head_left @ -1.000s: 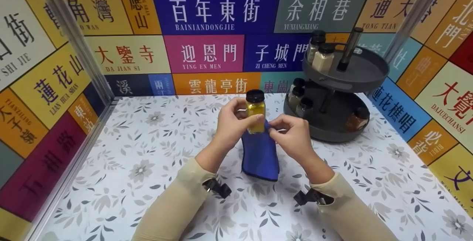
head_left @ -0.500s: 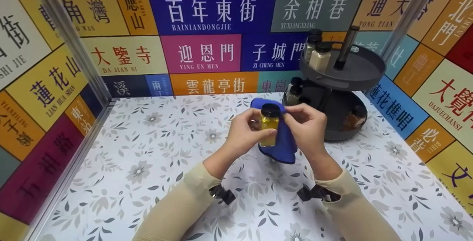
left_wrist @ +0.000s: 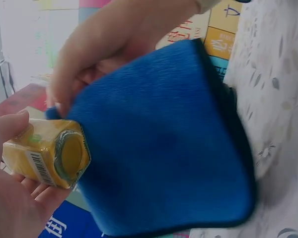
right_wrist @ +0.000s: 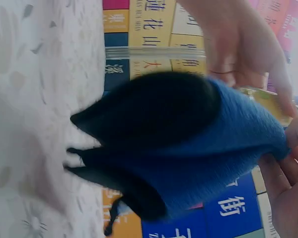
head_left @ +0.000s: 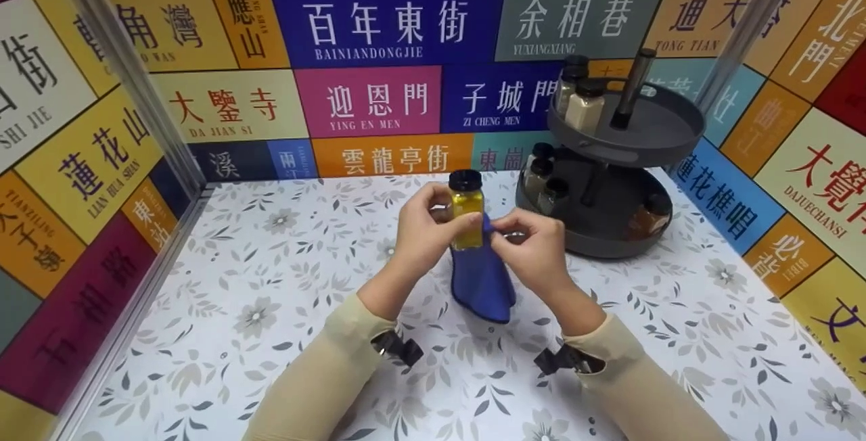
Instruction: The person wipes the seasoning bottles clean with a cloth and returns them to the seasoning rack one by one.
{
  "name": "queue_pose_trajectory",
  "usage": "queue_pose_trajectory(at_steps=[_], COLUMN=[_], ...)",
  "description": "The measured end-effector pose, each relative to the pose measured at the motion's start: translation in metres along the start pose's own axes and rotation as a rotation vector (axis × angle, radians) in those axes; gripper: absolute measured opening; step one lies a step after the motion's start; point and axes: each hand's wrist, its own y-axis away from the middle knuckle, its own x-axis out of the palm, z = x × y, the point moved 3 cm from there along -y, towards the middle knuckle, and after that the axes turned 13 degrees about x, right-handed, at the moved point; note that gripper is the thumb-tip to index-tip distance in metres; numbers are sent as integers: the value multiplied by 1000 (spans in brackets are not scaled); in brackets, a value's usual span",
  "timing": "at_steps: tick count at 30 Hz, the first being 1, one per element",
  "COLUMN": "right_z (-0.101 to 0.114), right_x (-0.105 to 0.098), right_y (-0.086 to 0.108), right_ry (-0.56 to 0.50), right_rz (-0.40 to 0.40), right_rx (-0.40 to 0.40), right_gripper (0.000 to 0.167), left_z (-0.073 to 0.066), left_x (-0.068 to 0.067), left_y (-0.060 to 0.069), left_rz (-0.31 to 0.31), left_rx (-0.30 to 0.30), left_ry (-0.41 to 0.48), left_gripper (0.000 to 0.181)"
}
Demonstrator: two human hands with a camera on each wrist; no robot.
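Upright in my left hand (head_left: 423,228) is a glass jar (head_left: 467,210) of yellow contents with a black lid, gripped between thumb and fingers. In the left wrist view the jar (left_wrist: 49,152) shows its base and a barcode label. My right hand (head_left: 534,245) pinches a blue cloth (head_left: 479,285) with dark edging close beside the jar. The cloth hangs down in folds above the table. From the right wrist view, the cloth (right_wrist: 203,148) covers much of the scene and hides most of the jar.
A dark grey two-tier round rack (head_left: 602,241) stands at the back right. On its upper tier are capped jars, one pale (head_left: 585,108). The lower tier holds more jars, including a reddish-brown one (head_left: 649,216). Printed walls (head_left: 379,99) enclose the flower-patterned table (head_left: 257,373).
Both hands moved up and right, the cloth swinging up behind the jar, then came back down left. The cloth now hangs below the jar again. Both holds stay the same.
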Motion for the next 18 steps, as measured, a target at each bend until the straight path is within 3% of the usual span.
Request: queue_pose_trajectory(at_steps=[6,11,15,18], right_z=[0,7,13,16], right_x=[2,-7,-17,-21], right_y=[1,-1,-3,-4], right_ry=[23,-15,-114,-174], right_rz=[48,-38,-126,-147], right_rx=[8,-78,-152,-190], right_gripper=[16,18,16,13], left_z=[0,2,5,5], left_x=[-4,5,15,20], left_y=[-2,2,8,10], left_rz=[6,58,132,173], left_rx=[-11,-55,-87,-95], left_ry=[39,51,25,2], left_gripper=[43,40,41,42])
